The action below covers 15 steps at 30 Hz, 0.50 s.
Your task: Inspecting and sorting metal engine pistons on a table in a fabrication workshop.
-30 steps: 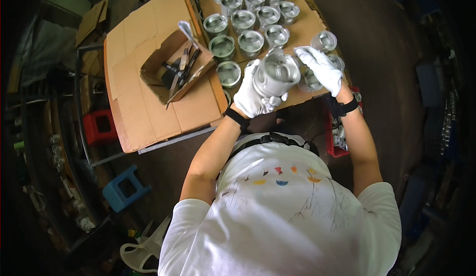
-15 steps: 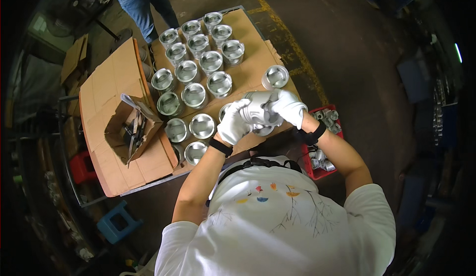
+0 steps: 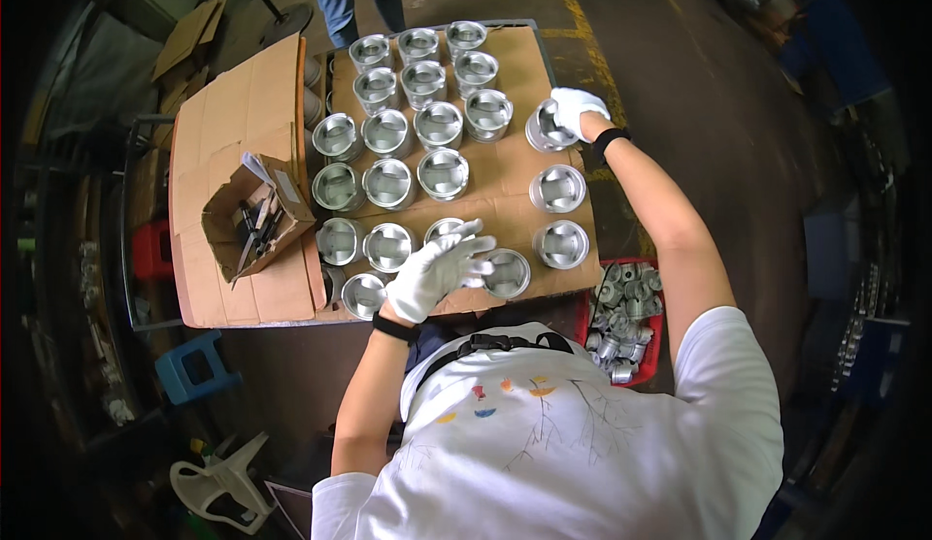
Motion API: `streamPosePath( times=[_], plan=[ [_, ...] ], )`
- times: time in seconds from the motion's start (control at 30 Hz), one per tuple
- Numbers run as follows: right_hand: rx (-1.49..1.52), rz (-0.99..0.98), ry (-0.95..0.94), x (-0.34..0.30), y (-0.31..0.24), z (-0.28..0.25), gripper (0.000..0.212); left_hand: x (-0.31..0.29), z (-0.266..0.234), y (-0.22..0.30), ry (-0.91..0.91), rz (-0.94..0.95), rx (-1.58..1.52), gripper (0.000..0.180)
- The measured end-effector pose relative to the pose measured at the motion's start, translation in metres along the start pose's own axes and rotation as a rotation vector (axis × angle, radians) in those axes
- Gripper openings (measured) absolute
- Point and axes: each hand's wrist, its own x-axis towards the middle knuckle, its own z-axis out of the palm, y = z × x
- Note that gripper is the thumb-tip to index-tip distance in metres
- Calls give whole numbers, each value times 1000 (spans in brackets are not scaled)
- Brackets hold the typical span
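My white-gloved right hand [image 3: 580, 113] grips a silvery metal piston [image 3: 544, 132] near the table's far right edge, its fingers over the top and far side. The fingertips are partly hidden. My gloved left hand [image 3: 437, 270] is open and empty, fingers spread, above the near edge of the table. Beneath and beside it are a partly covered piston [image 3: 445, 229] and another piston [image 3: 506, 274]. Two more pistons, one in the middle [image 3: 558, 189] and one nearer me [image 3: 561, 244], stand in line with the gripped one.
Several rows of pistons [image 3: 388, 133] stand on the cardboard-covered table [image 3: 505, 171]. At left, an open carton [image 3: 225, 239] with dark tools sits on raised cardboard [image 3: 228, 132]. A red crate [image 3: 655, 341] of metal parts is below right. A person's jeans [image 3: 340, 1] show beyond.
The piston that both hands held has gone with my right hand to the far right of the table. My left hand has let go and opened. The view has turned.
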Motion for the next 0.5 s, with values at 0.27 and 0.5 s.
streamPosePath(
  times=[0.27, 0.5],
  plan=[
    [-421, -132, -83, 27, -30, 8, 24, -28, -32, -7, 97, 61, -126, 53],
    [-341, -283, 97, 22, -111, 61, 39, -11, -13, 3, 87, 79, -62, 53]
  ],
)
